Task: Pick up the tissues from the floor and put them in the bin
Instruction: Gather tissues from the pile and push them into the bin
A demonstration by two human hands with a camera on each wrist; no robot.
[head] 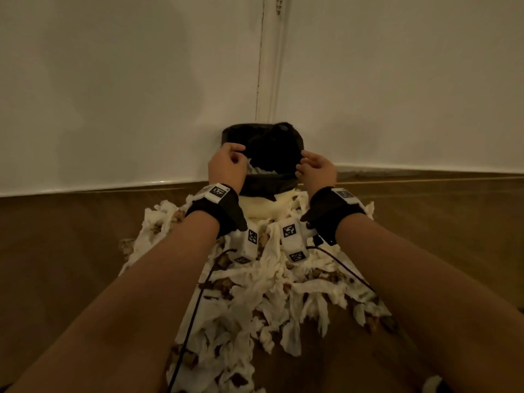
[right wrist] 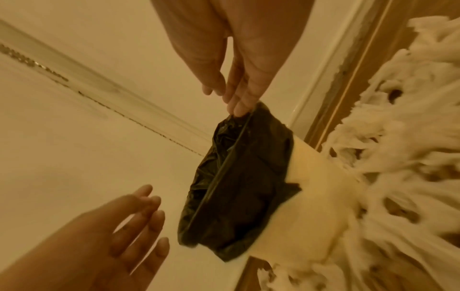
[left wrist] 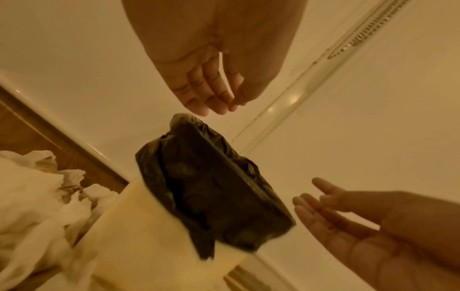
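Note:
A cream bin (head: pixel 263 207) lined with a black bag (head: pixel 269 148) stands against the white wall. White tissues (head: pixel 258 170) show inside it. A large pile of crumpled tissues (head: pixel 269 279) covers the wooden floor in front of the bin, under my forearms. My left hand (head: pixel 235 158) hovers at the left of the bag's rim with loosely curled fingers and holds nothing (left wrist: pixel 219 106). My right hand (head: pixel 304 163) is at the rim's right side. Its straight fingers (right wrist: pixel 239 112) touch the bag's edge, and it holds nothing either.
The white wall (head: pixel 113 95) and its skirting (head: pixel 425 168) run right behind the bin, with a vertical pipe or trim (head: pixel 269 66) above it. Bare wooden floor (head: pixel 56 251) lies on both sides of the tissue pile. Black cables (head: pixel 198 302) trail from my wrist cameras across the pile.

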